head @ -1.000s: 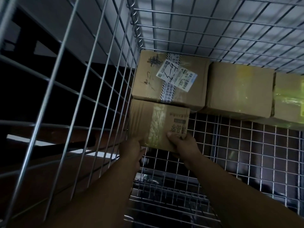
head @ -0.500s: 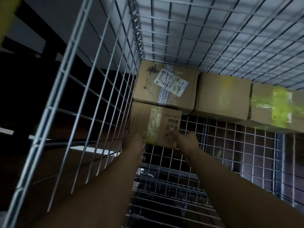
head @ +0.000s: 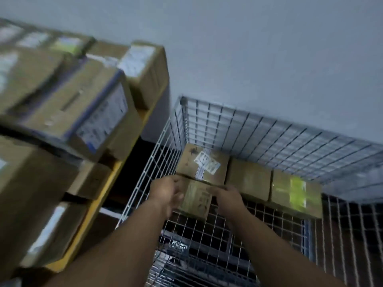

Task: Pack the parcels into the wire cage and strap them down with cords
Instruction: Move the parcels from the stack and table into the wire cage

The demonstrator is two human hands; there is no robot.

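The wire cage (head: 269, 129) stands against a grey wall. On its mesh floor, a row of three cardboard parcels lines the back: a labelled one (head: 204, 164), a plain one (head: 248, 180) and one with yellow-green tape (head: 296, 191). A small parcel (head: 196, 200) sits in front of the labelled one, against the left cage wall. My left hand (head: 165, 191) is over its left edge with loosely curled fingers. My right hand (head: 226, 200) is over its right side, fingers stretched. Neither hand plainly grips it; the frame is blurred.
Left of the cage stands a yellow rack (head: 116, 177) stacked with several cardboard boxes (head: 68, 112), some with white labels. The near and right parts of the cage floor (head: 269, 235) show bare mesh. No cords are visible.
The view has risen and pulled back, bringing the rack and wall into sight. My hands have left the small parcel's near edge and now lie over its sides, higher up.
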